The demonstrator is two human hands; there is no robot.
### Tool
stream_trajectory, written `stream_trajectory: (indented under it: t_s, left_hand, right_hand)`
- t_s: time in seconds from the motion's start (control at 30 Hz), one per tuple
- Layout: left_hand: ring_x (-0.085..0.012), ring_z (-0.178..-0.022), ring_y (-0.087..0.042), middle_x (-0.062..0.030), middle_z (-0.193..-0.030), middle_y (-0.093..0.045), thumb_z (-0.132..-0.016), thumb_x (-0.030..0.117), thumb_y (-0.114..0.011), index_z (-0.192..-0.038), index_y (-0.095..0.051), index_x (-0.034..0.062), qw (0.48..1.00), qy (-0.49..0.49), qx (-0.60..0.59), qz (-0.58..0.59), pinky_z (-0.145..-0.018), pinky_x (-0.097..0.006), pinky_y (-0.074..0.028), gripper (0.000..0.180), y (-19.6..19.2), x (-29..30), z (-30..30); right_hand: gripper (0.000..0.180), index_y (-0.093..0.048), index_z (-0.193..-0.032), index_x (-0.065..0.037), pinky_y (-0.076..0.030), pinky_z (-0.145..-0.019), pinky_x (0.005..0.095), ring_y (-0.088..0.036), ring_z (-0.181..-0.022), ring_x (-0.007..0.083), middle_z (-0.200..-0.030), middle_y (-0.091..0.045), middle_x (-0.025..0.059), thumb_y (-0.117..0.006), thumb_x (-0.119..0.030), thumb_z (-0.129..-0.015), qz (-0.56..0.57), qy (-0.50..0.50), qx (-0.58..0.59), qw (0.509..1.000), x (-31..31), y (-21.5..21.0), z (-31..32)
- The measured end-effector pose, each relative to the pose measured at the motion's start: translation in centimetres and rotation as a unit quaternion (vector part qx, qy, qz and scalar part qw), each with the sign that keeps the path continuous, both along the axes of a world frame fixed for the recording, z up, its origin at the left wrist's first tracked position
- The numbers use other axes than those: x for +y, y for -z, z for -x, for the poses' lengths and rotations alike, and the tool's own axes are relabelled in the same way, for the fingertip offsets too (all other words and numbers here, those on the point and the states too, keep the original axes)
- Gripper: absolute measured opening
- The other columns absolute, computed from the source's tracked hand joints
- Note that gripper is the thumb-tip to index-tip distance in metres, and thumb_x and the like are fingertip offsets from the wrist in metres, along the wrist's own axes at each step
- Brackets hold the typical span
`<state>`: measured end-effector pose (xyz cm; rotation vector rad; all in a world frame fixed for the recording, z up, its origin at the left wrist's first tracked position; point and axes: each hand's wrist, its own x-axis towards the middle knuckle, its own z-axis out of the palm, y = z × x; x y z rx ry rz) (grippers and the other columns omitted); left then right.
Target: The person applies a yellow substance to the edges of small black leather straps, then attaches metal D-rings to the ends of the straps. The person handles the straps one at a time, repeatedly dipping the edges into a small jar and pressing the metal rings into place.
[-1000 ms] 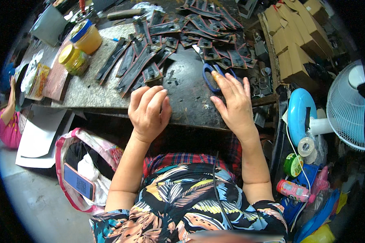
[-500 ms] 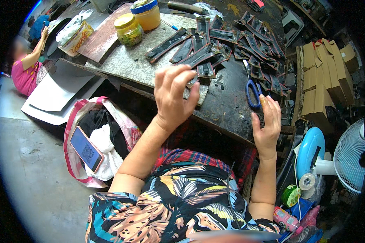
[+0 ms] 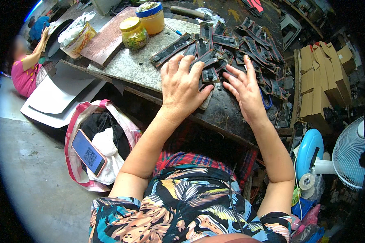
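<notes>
Here | jars (image 3: 134,37) beyond | left hand (image 3: 182,86), right hand (image 3: 246,94): fingers apart, latter half-hiding blue handle (image 3: 269,107)

Blue handle (image 3: 269,103): partly hidden from me by the right hand (image 3: 246,94)
Left hand (image 3: 184,87): I can't tell whether it touches black strips (image 3: 170,50)
Fan (image 3: 350,156): cut by my view's dark rim
Person in pink (image 3: 22,79): head blurred

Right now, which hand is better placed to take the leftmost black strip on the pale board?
Probably the left hand: its fingers are just below that black strip in the picture. The right hand is farther away, near other strips.
</notes>
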<state>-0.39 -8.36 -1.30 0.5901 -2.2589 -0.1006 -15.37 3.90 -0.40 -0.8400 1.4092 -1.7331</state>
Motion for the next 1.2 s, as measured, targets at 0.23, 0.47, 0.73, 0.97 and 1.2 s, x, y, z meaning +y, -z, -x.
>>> stream_trajectory:
  t_s: [0.23, 0.47, 0.73, 0.97, 1.2]
  left_hand:
    - [-0.0321, -0.119, -0.050, -0.0096, -0.120, -0.058, -0.064, 0.028, -0.086, -0.115, -0.063, 0.0106, 1.000, -0.021, 0.010, -0.008, -0.100, -0.045, -0.039, 0.059, 0.3, -1.1, 0.7]
    - [-0.0305, -0.118, -0.050, -0.0081, -0.123, -0.058, -0.063, 0.042, -0.086, -0.117, -0.063, 0.0119, 0.999, -0.028, 0.028, 0.010, -0.100, -0.045, -0.039, 0.066, 0.7, -1.7, 0.9]
    - [-0.0299, -0.119, -0.050, -0.0072, -0.126, -0.058, -0.067, 0.041, -0.085, -0.118, -0.063, 0.0125, 0.998, -0.050, 0.019, 0.017, -0.101, -0.045, -0.037, 0.062, 0.8, -1.5, 1.0]
    - [-0.0288, -0.123, -0.048, -0.0070, -0.129, -0.057, -0.072, 0.034, -0.083, -0.128, -0.056, 0.0131, 0.991, -0.132, -0.028, 0.008, -0.104, -0.046, -0.036, 0.066, 0.6, -2.3, 1.9]
    - [-0.0332, -0.128, -0.045, -0.0116, -0.134, -0.052, -0.072, 0.031, -0.082, -0.130, -0.057, 0.0121, 0.998, -0.048, 0.013, 0.034, -0.108, -0.048, -0.033, 0.066, 0.7, -1.8, 1.2]
  right_hand:
    - [0.082, -0.003, -0.159, -0.010, -0.046, -0.104, 0.0418, -0.054, -0.122, 0.0262, -0.140, -0.046, 0.0212, -0.059, -0.012, -0.099, 0.038, 0.031, -0.021, 0.999, -2.4, -0.6, -0.3]
    - [0.085, 0.000, -0.159, -0.011, -0.049, -0.101, 0.0429, -0.058, -0.118, 0.0286, -0.132, -0.047, 0.0186, -0.059, -0.007, -0.098, 0.074, 0.066, -0.045, 0.994, -2.7, 0.0, -0.9]
    - [0.085, 0.000, -0.158, -0.011, -0.047, -0.104, 0.0443, -0.057, -0.120, 0.0318, -0.132, -0.045, 0.0206, -0.058, -0.007, -0.098, 0.084, 0.045, -0.059, 0.994, -3.0, 0.5, -0.9]
    - [0.084, 0.000, -0.160, -0.013, -0.042, -0.110, 0.0394, -0.050, -0.130, 0.0295, -0.147, -0.035, 0.0217, -0.057, -0.007, -0.097, 0.091, -0.030, -0.011, 0.995, -4.4, 0.3, -0.5]
    - [0.080, -0.023, -0.157, -0.010, -0.041, -0.109, 0.0423, -0.045, -0.135, 0.0296, -0.152, -0.039, 0.0180, -0.068, -0.014, -0.091, 0.030, -0.060, 0.267, 0.961, -0.7, -1.0, -0.4]
